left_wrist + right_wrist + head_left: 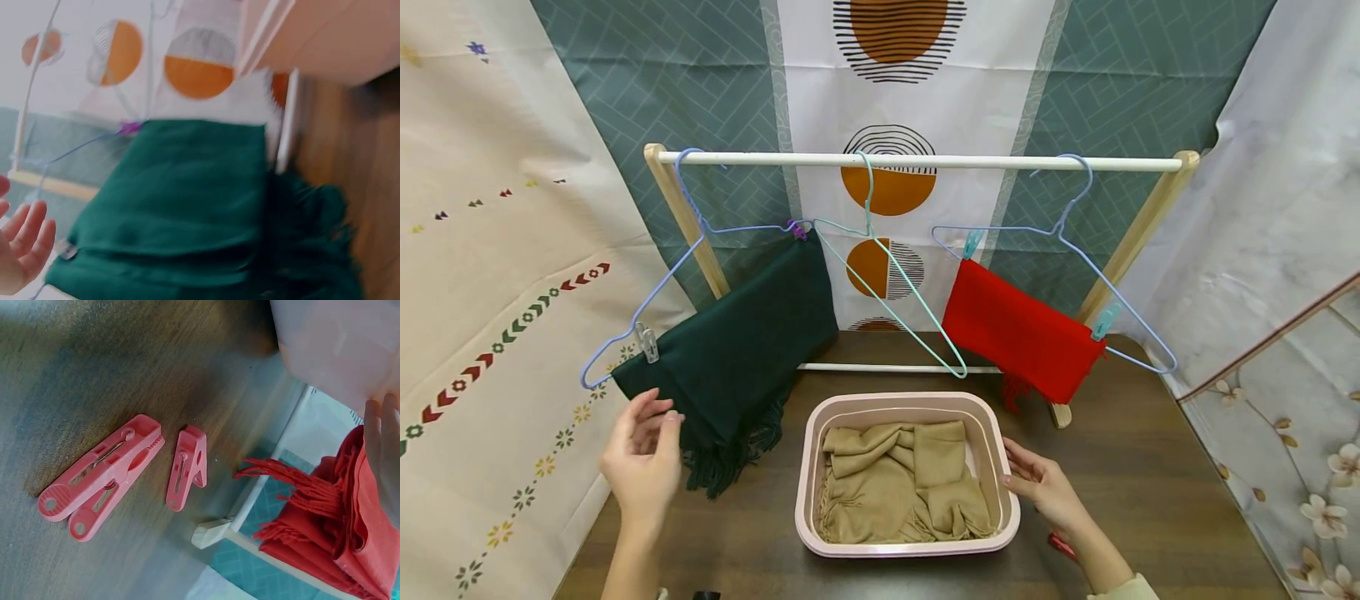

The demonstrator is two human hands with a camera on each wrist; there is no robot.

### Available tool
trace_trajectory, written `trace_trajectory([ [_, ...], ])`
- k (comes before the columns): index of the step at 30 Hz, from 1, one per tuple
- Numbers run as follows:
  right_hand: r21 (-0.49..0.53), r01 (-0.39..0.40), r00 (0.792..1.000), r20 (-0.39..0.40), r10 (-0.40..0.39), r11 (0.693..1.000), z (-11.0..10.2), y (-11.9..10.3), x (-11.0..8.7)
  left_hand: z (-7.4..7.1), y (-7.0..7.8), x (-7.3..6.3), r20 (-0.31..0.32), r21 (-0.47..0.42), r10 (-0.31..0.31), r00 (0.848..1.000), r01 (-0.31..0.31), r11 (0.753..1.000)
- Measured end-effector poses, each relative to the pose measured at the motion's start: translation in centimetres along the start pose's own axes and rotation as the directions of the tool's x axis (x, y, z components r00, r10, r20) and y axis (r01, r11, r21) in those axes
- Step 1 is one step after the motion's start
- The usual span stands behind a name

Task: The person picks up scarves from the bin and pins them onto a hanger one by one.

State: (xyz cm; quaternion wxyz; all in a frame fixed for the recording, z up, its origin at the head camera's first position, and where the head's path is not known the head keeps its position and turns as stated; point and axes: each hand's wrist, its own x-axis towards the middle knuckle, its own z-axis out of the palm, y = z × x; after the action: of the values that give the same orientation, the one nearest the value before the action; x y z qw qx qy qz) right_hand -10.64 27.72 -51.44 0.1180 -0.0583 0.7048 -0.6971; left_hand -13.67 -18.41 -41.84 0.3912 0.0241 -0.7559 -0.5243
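Observation:
My left hand (643, 458) is raised at the lower corner of a dark green scarf (741, 337), fingers loosely bent and holding nothing. The scarf hangs folded from a blue hanger (658, 287), held by a clear clothespin (647, 342) and a purple clip (797, 230). My right hand (1045, 487) touches the right side of a pale pink basin (906, 550), its fingers fairly straight against the outer wall in the right wrist view. Inside the basin lies a tan scarf (887, 479). Two pink clothespins, a larger one (103, 478) and a smaller one (185, 467), lie beside the right hand.
A white rod (925, 162) on wooden posts carries the hangers. A mint-green hanger (917, 292) hangs bare in the middle. On another blue hanger (1112, 287), two teal clips hold a red scarf (1018, 329). Patterned cloths surround the brown table (1157, 500).

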Motion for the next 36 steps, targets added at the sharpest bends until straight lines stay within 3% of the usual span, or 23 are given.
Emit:
trace_trajectory([
  [4, 0.002, 0.004, 1.000, -0.002, -0.004, 1.000, 0.0, 0.0, 0.0, 1.5, -0.2, -1.8, 0.115, -0.055, 0.032, 0.993, -0.026, 0.998],
  [9, 0.002, -0.010, 1.000, -0.011, 0.010, 1.000, 0.2, -0.1, 0.1, 3.1, 1.0, -3.4, 0.207, -0.084, 0.067, 0.976, -0.051, 0.995],
  [17, 0.009, -0.010, 0.999, -0.037, 0.010, 1.000, 0.3, -0.2, 0.1, 5.0, 1.2, -5.2, 0.355, -0.027, -0.027, 0.934, 0.040, 0.999],
  [22, 0.009, -0.006, 1.000, -0.030, 0.006, 1.000, 0.3, -0.1, 0.1, 5.8, 1.0, -6.0, 0.416, -0.029, -0.090, 0.905, 0.112, 0.993],
  [26, 0.008, -0.030, 0.999, -0.041, 0.030, 1.000, 0.1, 0.0, 0.1, 6.3, 1.0, -6.4, 0.447, -0.034, -0.090, 0.890, 0.118, 0.992],
  [29, 0.012, -0.032, 0.998, -0.046, 0.033, 0.999, 0.2, 0.0, 0.1, 7.0, 1.5, -6.1, 0.479, -0.023, -0.067, 0.875, 0.089, 0.996],
  [33, 0.019, 0.004, 1.000, -0.027, -0.004, 1.000, 0.2, 0.0, 0.0, 8.4, 2.6, -4.9, 0.551, -0.015, -0.072, 0.832, 0.096, 0.995],
  [36, 0.028, 0.021, 1.000, -0.010, -0.021, 0.999, 0.2, 0.1, 0.0, 9.7, 3.0, -4.0, 0.623, -0.018, -0.138, 0.770, 0.190, 0.982],
])
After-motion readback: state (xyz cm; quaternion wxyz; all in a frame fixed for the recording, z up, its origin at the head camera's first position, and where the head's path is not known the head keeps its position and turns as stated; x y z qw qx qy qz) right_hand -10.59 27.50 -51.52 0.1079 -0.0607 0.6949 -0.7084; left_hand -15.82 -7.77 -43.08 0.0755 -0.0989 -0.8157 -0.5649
